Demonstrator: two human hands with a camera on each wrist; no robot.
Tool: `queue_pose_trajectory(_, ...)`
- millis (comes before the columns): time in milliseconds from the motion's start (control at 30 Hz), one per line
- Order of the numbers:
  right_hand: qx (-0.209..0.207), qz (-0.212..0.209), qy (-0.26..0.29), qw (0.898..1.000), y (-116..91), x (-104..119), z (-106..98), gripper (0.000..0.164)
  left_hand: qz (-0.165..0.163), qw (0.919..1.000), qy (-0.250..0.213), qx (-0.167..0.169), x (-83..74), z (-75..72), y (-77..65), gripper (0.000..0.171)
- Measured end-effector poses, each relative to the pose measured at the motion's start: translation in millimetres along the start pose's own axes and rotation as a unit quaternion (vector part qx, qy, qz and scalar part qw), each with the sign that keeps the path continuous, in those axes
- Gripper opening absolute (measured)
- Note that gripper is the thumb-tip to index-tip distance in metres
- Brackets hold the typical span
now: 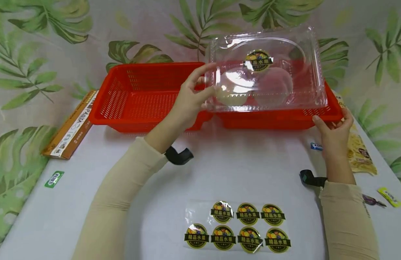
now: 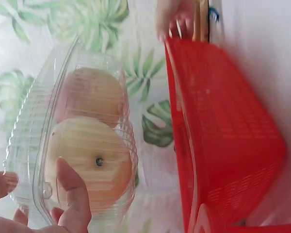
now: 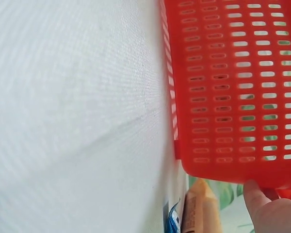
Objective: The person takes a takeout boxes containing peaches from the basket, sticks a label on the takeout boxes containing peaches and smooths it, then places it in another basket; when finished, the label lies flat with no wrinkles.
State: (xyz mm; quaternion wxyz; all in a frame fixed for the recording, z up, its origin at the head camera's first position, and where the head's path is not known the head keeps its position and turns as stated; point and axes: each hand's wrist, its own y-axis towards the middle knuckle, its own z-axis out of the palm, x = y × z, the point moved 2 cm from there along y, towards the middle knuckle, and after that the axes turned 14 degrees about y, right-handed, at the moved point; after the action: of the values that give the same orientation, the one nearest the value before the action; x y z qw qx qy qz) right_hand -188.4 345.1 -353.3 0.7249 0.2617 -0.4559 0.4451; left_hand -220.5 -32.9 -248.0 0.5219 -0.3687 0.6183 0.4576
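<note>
A clear plastic fruit box [image 1: 231,43] is tilted over the right red basket [image 1: 268,121], its lid bearing a round black-and-gold sticker [image 1: 258,60]. Two large round fruits [image 2: 94,160] show through its ribbed wall in the left wrist view. My left hand [image 1: 187,97] grips the box by its left end, thumb on the near side. At the basket's front right corner, my right hand [image 1: 337,133] holds the rim, with the thumb on the near side, also seen in the right wrist view. A second red basket [image 1: 148,124] stands to the left.
A sheet of round stickers [image 1: 223,237] lies at the table's front. Left are a brown pasta box [image 1: 68,126] and a green wrapper [image 1: 54,179]. Right are a yellow snack bag [image 1: 359,151], a blue wrapper [image 1: 316,146] and a yellow wrapper [image 1: 389,196]. Patterned cloth hangs behind.
</note>
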Motion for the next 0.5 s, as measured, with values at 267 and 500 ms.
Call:
queue_pose_trajectory(267, 0.004, 0.012, -0.015, 1.000, 1.0, 0.7, -2.2, 0.085, -0.097, 0.9950, 0.005, -0.022, 26.9, 30.8, 62.5, 0.045)
queue_pose_trajectory(500, 0.015, 0.004, 0.006, 1.000, 0.6, 0.6, -2.5, 0.085, -0.128, 0.9913, 0.010, -0.031, 58.9, 57.0, 78.7, 0.047)
